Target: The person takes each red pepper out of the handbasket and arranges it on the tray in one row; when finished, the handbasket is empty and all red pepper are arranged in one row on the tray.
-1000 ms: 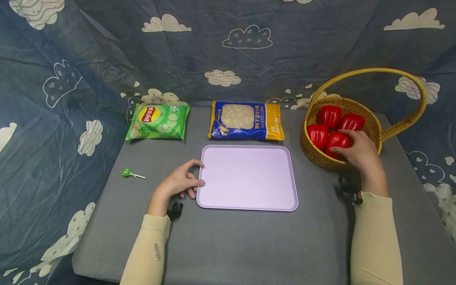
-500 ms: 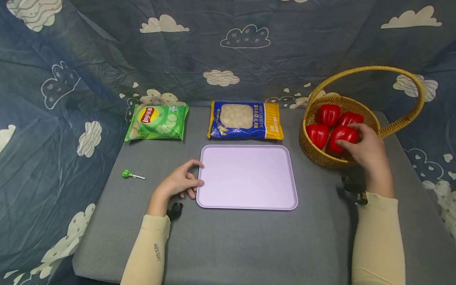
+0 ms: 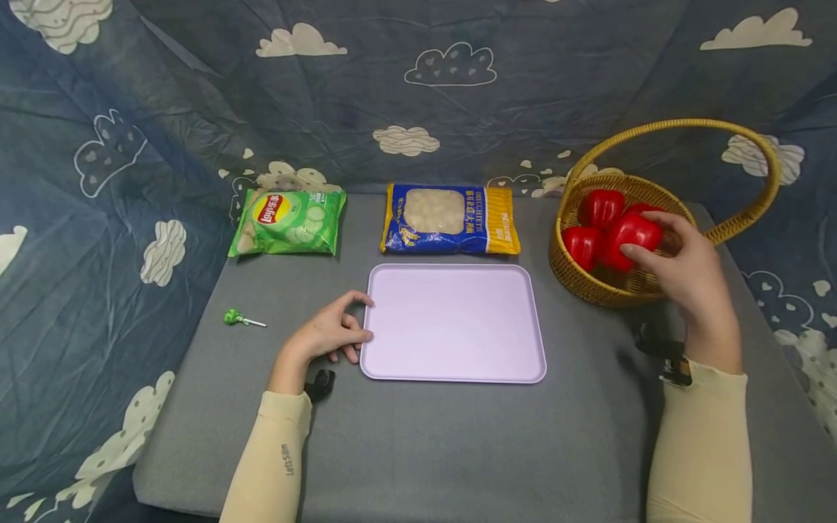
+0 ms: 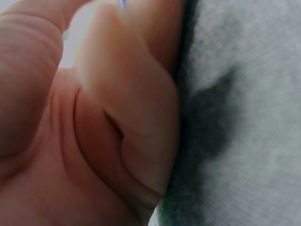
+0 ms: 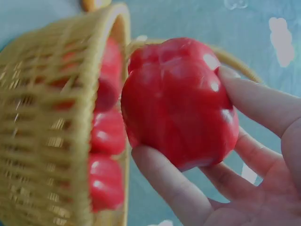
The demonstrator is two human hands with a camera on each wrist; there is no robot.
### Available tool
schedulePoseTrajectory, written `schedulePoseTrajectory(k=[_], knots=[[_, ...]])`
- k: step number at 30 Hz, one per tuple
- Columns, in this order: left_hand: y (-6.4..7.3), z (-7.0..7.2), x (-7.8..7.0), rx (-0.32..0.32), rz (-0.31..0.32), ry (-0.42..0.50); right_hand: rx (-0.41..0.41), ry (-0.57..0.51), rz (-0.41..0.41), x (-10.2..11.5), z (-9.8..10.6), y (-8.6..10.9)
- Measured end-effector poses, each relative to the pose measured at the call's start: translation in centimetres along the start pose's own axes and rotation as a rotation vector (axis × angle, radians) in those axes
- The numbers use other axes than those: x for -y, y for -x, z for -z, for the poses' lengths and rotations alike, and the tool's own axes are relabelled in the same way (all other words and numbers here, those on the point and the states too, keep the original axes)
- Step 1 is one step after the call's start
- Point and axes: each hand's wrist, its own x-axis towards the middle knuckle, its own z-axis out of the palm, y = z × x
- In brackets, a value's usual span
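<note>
A: What is the right grip [image 3: 693,269] doing?

B: It's clamped on a red pepper [image 3: 633,240], thumb on one side and fingers on the other. The pepper sits at the mouth of the wicker basket [image 3: 578,283], and the right wrist view shows it raised beside the rim.

A: Is it free of the basket, then?

B: Judging by both views, picked up but not carried away; from the head view it overlaps the other peppers [image 3: 601,209] (I count three of them, one partly covered), so I can't tell whether it touches any.

A: And the left grip [image 3: 325,330]?

B: Finger and thumb stand apart, both resting at the near-left rim of the lilac tray [image 3: 454,323]. I'd call that steadying. The left wrist view is too close to show whether any finger goes beneath.

A: So how far along is it?

B: Early, I'd say. One pepper is in hand, three lie in the basket, and none lies on the tray.

A: Anything else untouched?

B: Farther out, yes: the blue-and-yellow pasta packet [image 3: 451,219] behind the tray, the green chip bag [image 3: 288,223] to its left, and a green lollipop [image 3: 243,319] nearer the left edge of the grey surface [image 3: 471,450]. No hand is on those.
</note>
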Motion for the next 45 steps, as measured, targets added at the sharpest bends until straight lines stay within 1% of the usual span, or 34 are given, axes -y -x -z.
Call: schedulePoseTrajectory(k=[2, 5, 10, 13, 20, 24, 28, 32, 38, 41, 45], knots=[[0.0, 0.0, 0.0, 0.003, -0.002, 0.001, 0.016, -0.015, 0.009, 0.9, -0.2, 0.5], [-0.1, 0.0, 0.1, 0.004, 0.001, 0.005, 0.04, -0.014, 0.054, 2.2, -0.7, 1.1], [-0.2, 0.0, 0.1, 0.0, 0.004, 0.005, 0.074, 0.002, 0.136, 4.5, -2.6, 1.9], [-0.2, 0.0, 0.0, -0.004, 0.005, 0.006, 0.104, -0.005, 0.161, 6.1, -4.5, 2.3], [-0.3, 0.0, -0.1, -0.001, -0.004, 0.006, 0.235, -0.069, 0.253, 10.2, -9.4, 3.0], [-0.3, -0.2, 0.0, 0.0, 0.004, 0.009, 0.302, -0.102, 0.287, 12.1, -12.8, 3.0], [-0.1, -0.3, -0.1, -0.002, -0.021, 0.008, 0.341, -0.128, 0.337, 13.5, -16.1, 2.9], [-0.1, -0.2, -0.2, 0.005, -0.047, 0.017, 0.369, -0.159, 0.387, 14.6, -18.7, 3.0], [-0.1, -0.1, -0.2, -0.003, -0.021, 0.004, 0.394, -0.153, 0.392, 15.1, -21.6, 3.1], [0.0, -0.1, -0.1, -0.006, -0.014, -0.003, 0.41, -0.135, 0.373, 15.0, -22.5, 3.3], [0.1, -0.1, -0.2, -0.011, -0.018, -0.012, 0.43, -0.124, 0.34, 14.9, -22.8, 3.5]])
